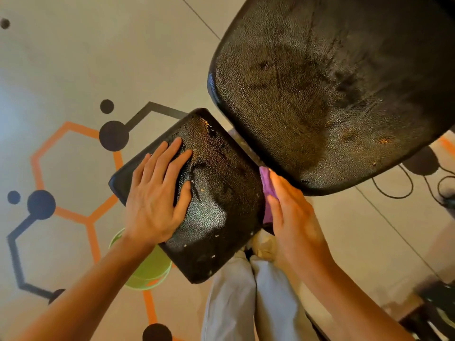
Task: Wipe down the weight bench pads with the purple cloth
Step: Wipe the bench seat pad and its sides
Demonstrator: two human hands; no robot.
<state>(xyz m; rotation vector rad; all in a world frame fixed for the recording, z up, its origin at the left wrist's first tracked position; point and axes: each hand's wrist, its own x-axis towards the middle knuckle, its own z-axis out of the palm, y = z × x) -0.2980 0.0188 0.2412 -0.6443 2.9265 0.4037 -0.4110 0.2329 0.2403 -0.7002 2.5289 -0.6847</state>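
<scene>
The purple cloth (267,190) sits against the right edge of the seat pad (211,193), pressed there under the right hand (293,215) — fingers straight, apparently to wipe that side. On the seat pad's top the left hand (157,193) lies flat, fingers spread — likely bracing it. Beyond rises the back pad (332,89).

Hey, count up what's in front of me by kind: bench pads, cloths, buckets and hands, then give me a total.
Bench pads: 2, the seat pad and the larger back pad
Purple cloth: 1, between the seat pad's side and the right hand
Green bucket: 1, on the floor
Hands: 2, left hand flat on the seat pad
Total: 6
</scene>
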